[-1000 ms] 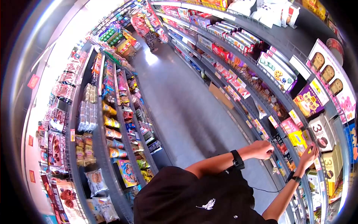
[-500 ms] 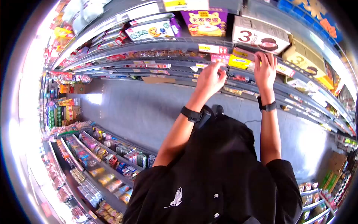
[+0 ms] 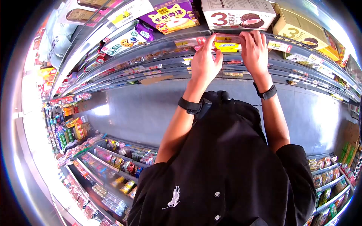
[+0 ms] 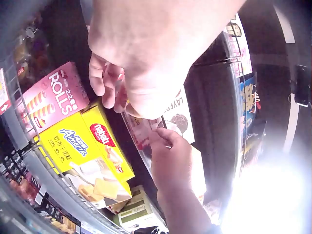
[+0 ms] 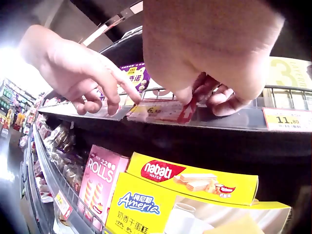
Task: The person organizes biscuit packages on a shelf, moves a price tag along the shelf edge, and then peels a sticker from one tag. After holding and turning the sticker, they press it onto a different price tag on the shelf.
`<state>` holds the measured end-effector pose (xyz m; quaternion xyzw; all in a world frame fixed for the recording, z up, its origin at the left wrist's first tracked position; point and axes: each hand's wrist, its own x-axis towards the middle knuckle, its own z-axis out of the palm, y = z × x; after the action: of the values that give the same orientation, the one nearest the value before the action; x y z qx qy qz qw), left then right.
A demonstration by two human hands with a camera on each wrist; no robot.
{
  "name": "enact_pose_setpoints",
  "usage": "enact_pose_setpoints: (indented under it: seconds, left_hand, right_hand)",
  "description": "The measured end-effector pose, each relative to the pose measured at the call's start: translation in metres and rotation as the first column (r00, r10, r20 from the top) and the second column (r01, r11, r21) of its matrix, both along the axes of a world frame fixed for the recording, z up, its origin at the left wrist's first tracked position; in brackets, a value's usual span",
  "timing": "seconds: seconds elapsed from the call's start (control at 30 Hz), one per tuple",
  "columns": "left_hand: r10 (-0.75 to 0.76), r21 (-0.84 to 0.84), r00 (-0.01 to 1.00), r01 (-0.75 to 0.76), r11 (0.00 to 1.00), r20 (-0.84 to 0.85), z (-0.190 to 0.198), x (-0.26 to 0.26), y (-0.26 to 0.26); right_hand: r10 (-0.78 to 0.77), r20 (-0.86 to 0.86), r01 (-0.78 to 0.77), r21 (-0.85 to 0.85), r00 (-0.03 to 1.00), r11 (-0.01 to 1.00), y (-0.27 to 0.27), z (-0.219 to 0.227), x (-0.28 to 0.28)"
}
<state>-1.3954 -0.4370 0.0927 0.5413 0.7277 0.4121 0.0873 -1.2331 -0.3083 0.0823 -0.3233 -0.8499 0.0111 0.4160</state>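
A red-edged price tag [image 5: 161,112] lies along the shelf edge, with both hands at its ends. My left hand [image 3: 205,64] reaches it from the left; the index fingertip touches the tag's left end while the thumb stands apart. At the other end, my right hand [image 3: 256,54] pinches the tag between thumb and curled fingers, which partly cover it. Just below are a yellow wafer box [image 5: 209,183] marked nabati and a pink ROLLS box [image 5: 102,183]. Behind the hands on the upper shelf sits a white LAYER CAKE box [image 3: 238,15].
A purple box [image 3: 171,17] stands left of the white box, a cream box [image 3: 299,28] to its right. Another price tag [image 3: 279,46] hangs right of my hand. A wire rail edges the shelf. Behind me runs the aisle floor [image 3: 132,109] with stocked shelves opposite.
The view has turned from along the aisle to face the shelf. Both hands have risen to the shelf edge and come to the price tag, the right now pinching its end.
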Motion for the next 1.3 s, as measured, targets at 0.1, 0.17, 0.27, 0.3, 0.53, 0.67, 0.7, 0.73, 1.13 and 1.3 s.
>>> enact_pose_setpoints:
  seconds: [0.1, 0.17, 0.27, 0.3, 0.53, 0.67, 0.7, 0.73, 1.13, 1.3]
  left_hand:
    - [-0.003, 0.015, 1.000, 0.003, 1.000, -0.010, 0.001, -0.002, 0.000]
    - [-0.011, 0.084, 0.998, 0.016, 0.996, -0.062, -0.006, -0.005, 0.000]
    - [0.025, 0.104, 0.998, -0.019, 0.994, -0.057, -0.009, -0.004, 0.001]
    - [0.027, 0.088, 0.999, -0.023, 0.996, -0.042, -0.008, -0.003, 0.001]
    - [0.040, 0.089, 0.998, -0.044, 0.995, 0.053, -0.008, 0.003, 0.004]
    - [0.048, 0.119, 0.997, -0.055, 0.991, 0.059, -0.014, 0.001, 0.007]
    - [0.049, 0.123, 0.997, -0.056, 0.991, 0.056, -0.014, 0.001, 0.007]
    - [0.049, 0.123, 0.997, -0.056, 0.991, 0.061, -0.014, 0.001, 0.007]
    - [0.082, 0.162, 0.995, -0.092, 0.983, 0.063, -0.013, 0.008, 0.009]
    - [0.099, 0.164, 0.995, -0.102, 0.981, 0.029, -0.018, 0.006, 0.014]
  right_hand:
    - [-0.001, -0.010, 0.001, -0.027, 1.000, 1.000, -0.002, 0.002, -0.001]
    - [0.010, -0.018, -0.010, -0.035, 1.000, 0.999, -0.003, 0.002, 0.000]
    - [0.012, -0.018, -0.013, -0.036, 1.000, 0.999, -0.002, 0.001, 0.000]
    - [0.002, -0.003, -0.002, -0.043, 1.000, 0.999, -0.003, 0.001, 0.000]
    - [0.027, 0.012, -0.026, -0.036, 1.000, 0.999, -0.002, 0.000, 0.002]
    - [0.017, -0.026, -0.017, -0.027, 1.000, 0.999, -0.004, 0.000, 0.001]
    - [0.008, -0.031, -0.009, -0.034, 1.000, 0.999, -0.005, -0.001, 0.001]
    - [0.000, -0.036, -0.002, -0.040, 0.999, 0.999, -0.006, -0.003, 0.001]
    - [0.001, -0.130, -0.001, -0.001, 0.992, 1.000, -0.015, -0.005, 0.001]
    - [-0.004, -0.134, -0.002, -0.043, 0.991, 0.999, -0.015, -0.010, 0.002]
